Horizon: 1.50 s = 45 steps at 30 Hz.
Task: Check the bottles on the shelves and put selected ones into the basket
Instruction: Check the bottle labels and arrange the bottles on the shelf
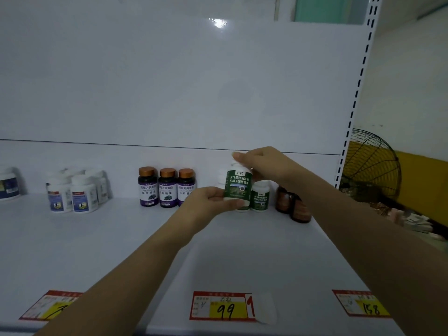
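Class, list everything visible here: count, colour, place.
held bottle: one, white with green label, above the shelf
green-label bottle: one, white, standing right of it
purple-label bottles: three, dark, copper caps, mid shelf
blue-label bottles: several, white, left
jar: one, white, far left edge
brown bottles: two, far right
price tags: three, red and yellow, front edge
fan: one, black, beyond the shelf
left hand: grips held bottle's base
right hand: holds its cap

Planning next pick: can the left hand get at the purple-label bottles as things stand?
Reach yes, probably: purple-label bottles stand right beside the left hand, nothing between. But its grip is full with the green-label bottle.
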### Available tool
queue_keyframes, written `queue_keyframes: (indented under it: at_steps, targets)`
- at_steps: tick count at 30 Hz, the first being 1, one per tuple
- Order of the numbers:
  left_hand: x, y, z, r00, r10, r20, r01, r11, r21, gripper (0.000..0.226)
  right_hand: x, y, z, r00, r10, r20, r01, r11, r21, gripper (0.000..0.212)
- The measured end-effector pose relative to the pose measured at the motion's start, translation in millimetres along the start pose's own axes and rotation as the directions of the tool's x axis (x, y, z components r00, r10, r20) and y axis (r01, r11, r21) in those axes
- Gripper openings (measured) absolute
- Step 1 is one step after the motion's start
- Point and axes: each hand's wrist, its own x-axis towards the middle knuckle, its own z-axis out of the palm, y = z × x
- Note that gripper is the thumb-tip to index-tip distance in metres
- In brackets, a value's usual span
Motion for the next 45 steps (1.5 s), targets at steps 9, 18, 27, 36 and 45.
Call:
queue_keyframes:
  at_steps: [9, 18, 27, 36, 45]
  targets:
    - [-1, 5, 2, 0.999, 0.045, 0.024, -0.044, 0.998, -0.052, 0.013, -2, 0, 1, 0.997, -0.059, -0.042, 0.06, 0.997, 0.038, 0.056]
    - [-2, 6, 2, 0.999, 0.01, 0.045, -0.01, 1.0, 0.001, 0.023, 1, 8, 2, 0.997, -0.053, -0.047, 0.055, 0.997, 0.046, 0.06]
    - [-5, 9, 1, 0.999, 0.035, 0.018, -0.035, 0.999, 0.029, 0.025, -3, -2, -3, 0.997, -0.081, 0.014, 0.08, 0.996, 0.043, 0.053]
    - [-5, 12, -6, 0.996, 0.064, 0.069, -0.064, 0.998, -0.004, 0.039, -11, -11, -18, 0.988, -0.138, 0.071, 0.114, 0.955, 0.273, 0.023]
    - [-4, 4, -3, 0.97, 0.11, -0.217, -0.117, 0.993, -0.017, 0.048, -8, -29, -12, 0.992, -0.119, 0.033, 0.114, 0.986, 0.118, 0.026]
